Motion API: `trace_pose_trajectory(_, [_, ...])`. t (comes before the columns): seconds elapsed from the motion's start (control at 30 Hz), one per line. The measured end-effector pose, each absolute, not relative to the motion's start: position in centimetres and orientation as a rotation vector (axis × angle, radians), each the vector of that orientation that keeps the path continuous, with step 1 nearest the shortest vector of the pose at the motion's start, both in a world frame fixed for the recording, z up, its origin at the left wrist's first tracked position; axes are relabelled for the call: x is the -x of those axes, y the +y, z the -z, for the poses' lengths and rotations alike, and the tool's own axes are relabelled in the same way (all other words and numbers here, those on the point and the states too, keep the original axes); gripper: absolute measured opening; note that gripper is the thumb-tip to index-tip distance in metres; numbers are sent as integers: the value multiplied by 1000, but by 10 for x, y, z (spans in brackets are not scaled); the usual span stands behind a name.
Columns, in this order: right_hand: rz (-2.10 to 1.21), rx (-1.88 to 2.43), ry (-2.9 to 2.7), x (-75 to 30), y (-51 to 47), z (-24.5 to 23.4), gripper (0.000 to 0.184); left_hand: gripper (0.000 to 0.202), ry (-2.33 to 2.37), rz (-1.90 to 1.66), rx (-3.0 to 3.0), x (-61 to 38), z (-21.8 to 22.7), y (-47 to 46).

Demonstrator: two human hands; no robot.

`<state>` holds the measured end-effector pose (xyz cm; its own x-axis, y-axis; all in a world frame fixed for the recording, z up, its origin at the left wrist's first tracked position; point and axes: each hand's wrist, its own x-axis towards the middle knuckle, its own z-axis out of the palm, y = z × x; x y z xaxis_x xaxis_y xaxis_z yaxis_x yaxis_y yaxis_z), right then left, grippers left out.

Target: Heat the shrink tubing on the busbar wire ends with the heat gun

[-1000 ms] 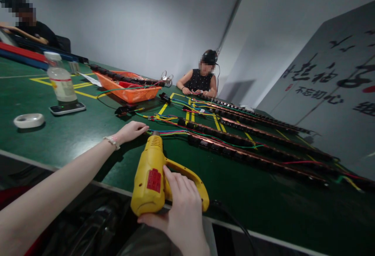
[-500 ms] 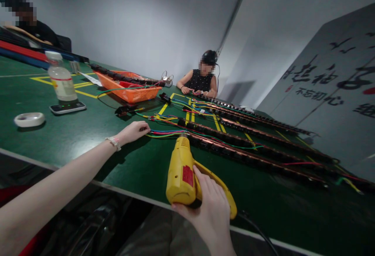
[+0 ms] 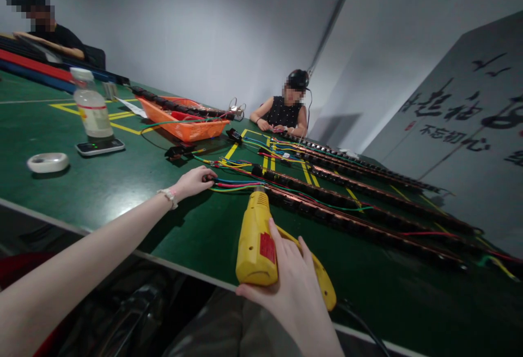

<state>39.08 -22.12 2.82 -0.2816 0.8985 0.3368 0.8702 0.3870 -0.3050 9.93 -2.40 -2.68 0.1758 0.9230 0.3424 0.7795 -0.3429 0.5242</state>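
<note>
My right hand (image 3: 292, 280) is closed around a yellow heat gun (image 3: 255, 248) with a red label. Its metal nozzle points away from me, at the spot where coloured wires (image 3: 237, 184) meet a long black and copper bar assembly (image 3: 318, 212). The wires are blue, red and green-yellow. At their left end, my left hand (image 3: 196, 181) pinches them with its fingers closed. A dark piece shows between those fingertips, too small to make out. The gap between nozzle and wires is hard to judge.
Several similar bar assemblies (image 3: 368, 182) lie across the green table (image 3: 134, 188). An orange basket (image 3: 183, 131) stands behind my left hand. Left are a bottle (image 3: 93, 112), a phone (image 3: 100, 147) and a white oval object (image 3: 48, 163). One person (image 3: 286, 112) works opposite, another (image 3: 61, 41) far left.
The whole view has shifted slightly, with things appearing a little further right. Both hands keep their hold, and the heat gun stays by the wire ends. A finger of my right hand has lifted somewhat.
</note>
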Motion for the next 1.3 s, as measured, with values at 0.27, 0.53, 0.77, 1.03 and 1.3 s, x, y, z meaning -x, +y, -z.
trace_pose_trajectory(0.27, [-110,1578,-2191,-385,-213,-25,111,30,1385,-866,-2136,-98,26,-17])
trace_pose_trajectory(0.53, [218,1529,-2162,-365,-214,-5,125,34,1554,-810,-2158,-110,24,-7])
trace_pose_trajectory(0.77, [269,1465,-2168,-333,-214,4,131,24,1668,-933,-2286,-121,24,-14])
trace_pose_trajectory(1.03, [203,1360,-2239,-310,-209,7,134,30,1458,-1134,-2184,-123,25,-10])
trace_pose_trajectory(1.3, [155,1307,-2247,-313,-205,0,124,46,1410,-1176,-2052,-127,16,-18])
